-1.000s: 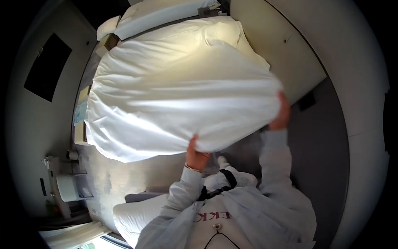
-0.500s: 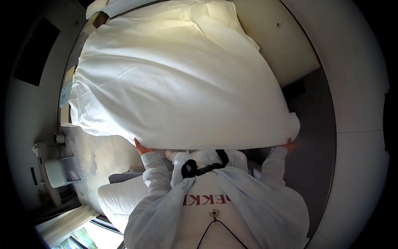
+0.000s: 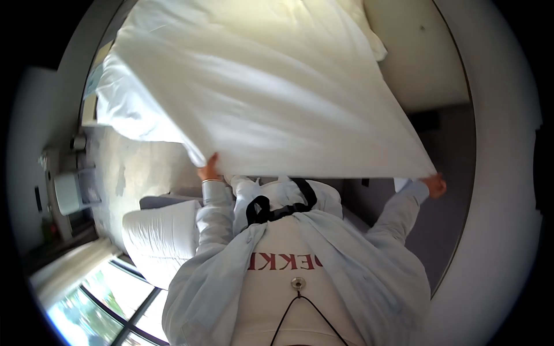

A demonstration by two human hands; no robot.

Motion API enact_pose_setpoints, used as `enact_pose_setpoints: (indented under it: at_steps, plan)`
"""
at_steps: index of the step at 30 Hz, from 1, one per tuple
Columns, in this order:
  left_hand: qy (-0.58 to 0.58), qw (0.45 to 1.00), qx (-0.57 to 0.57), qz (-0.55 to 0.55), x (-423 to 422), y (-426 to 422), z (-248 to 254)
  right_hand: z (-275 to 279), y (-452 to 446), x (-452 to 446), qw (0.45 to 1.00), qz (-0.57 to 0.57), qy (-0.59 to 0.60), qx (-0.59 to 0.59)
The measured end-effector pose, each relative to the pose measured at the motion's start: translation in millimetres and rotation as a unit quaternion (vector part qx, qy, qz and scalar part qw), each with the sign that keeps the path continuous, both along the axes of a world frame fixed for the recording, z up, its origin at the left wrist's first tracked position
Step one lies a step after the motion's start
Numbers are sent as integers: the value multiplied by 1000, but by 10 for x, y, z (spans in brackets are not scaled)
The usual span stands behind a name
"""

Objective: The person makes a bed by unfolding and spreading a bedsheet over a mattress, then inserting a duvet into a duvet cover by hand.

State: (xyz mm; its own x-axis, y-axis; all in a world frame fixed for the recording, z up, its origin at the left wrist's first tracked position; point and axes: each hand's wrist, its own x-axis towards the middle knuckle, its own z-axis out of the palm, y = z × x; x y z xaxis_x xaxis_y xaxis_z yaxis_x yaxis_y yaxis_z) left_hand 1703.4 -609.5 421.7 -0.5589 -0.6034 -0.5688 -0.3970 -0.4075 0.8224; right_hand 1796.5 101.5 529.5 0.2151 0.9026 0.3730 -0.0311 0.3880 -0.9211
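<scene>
A large white sheet (image 3: 271, 98) spreads over the bed in front of me, its near edge stretched almost straight between my hands. My left hand (image 3: 209, 168) is closed on the left end of that edge, thumb up, with folds running off from the grip. At the other end, my right hand (image 3: 435, 185) pinches the sheet's right corner. Long diagonal creases cross the cloth. The far part of the sheet runs out of the top of the view.
On the left are a white chair (image 3: 72, 193) and the floor (image 3: 135, 167). A white cushioned seat (image 3: 161, 233) stands by my left elbow, near a window (image 3: 112, 303). A pale panel (image 3: 418, 63) and a wall (image 3: 502, 144) are on the right.
My right hand has moved outward to the right and the sheet's near edge has gone taut. On the left the cloth is drawn into folds at my hand. The camera view has shifted.
</scene>
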Motion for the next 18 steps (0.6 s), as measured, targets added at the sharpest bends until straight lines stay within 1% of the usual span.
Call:
enact_pose_setpoints:
  at_steps: [2,4,5,6,7,8,10,11,12,13,14,15,16,17,18]
  plan:
    - [-41,994,101,-13,177,262,-133,125,-199,-113,990,-74,-88,-78]
    - [-127,972,180,-78,286,444,-172,125,-216,-147,978,-86,-132,-139]
    - [-123,967,205,-87,347,517,-180,140,-231,-149,972,-83,-149,-164]
    - [-116,962,226,-102,375,545,-174,168,-286,-156,966,-76,-159,-192]
    - [-135,957,235,-103,371,606,-21,241,-341,-206,960,-61,-165,-217]
    - [-126,960,236,-88,356,636,-34,322,-416,-303,956,-42,-165,-238]
    - [-102,938,329,-48,421,689,27,535,-631,-504,946,27,-157,-283]
    - [-101,939,325,-37,396,709,47,486,-562,-631,945,37,-162,-281]
    - [-99,940,326,-26,396,684,56,367,-429,-793,920,117,-200,-315]
    - [-42,949,312,-6,406,654,51,212,-365,-963,887,194,-237,-346]
    - [12,954,298,12,420,640,53,18,-439,-1166,892,258,-196,-315]
    - [23,960,280,18,313,606,92,-79,-586,-1426,866,313,-184,-345]
    - [44,952,300,43,208,576,213,-166,-738,-1696,823,389,-170,-378]
    - [81,948,305,40,152,515,303,183,-1475,-1893,799,449,-129,-379]
    - [118,943,308,37,137,402,375,352,-1956,-2048,751,522,-128,-384]
